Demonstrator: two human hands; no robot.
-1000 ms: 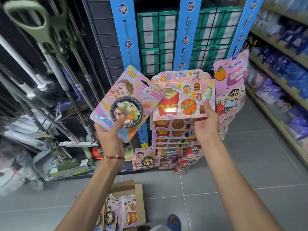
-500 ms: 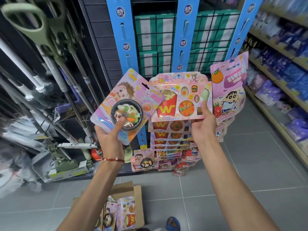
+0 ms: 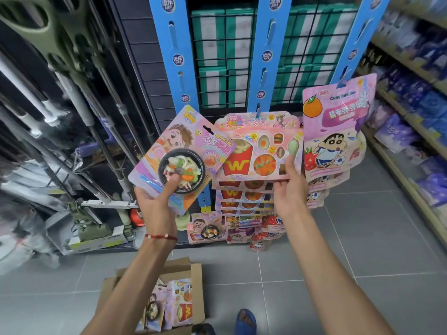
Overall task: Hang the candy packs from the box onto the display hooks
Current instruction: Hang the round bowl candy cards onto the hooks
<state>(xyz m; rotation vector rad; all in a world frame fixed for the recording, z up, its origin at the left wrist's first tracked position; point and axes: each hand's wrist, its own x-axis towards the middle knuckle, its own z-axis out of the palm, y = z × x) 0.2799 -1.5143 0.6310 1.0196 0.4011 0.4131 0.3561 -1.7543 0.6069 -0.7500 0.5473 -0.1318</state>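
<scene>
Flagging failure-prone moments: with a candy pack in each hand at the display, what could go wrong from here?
1. The right hand pinches the fries pack by one lower corner; I cannot tell whether it is seated on the hook of the blue strip, so releasing might drop it.
2. The left hand holds the noodle pack tilted, thumb on its bowl blister; it could slip.
3. The open box lies by the foot, easy to kick.

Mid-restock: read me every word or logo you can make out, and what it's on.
"W": red fries carton on the fast-food candy pack held by the right hand.
"添乐": round badges on the blue hanging strips.
"造型软糖": noodle-bowl candy pack in the left hand.
The cartoon pouch and the boxed packs: print too blurred to read.
</scene>
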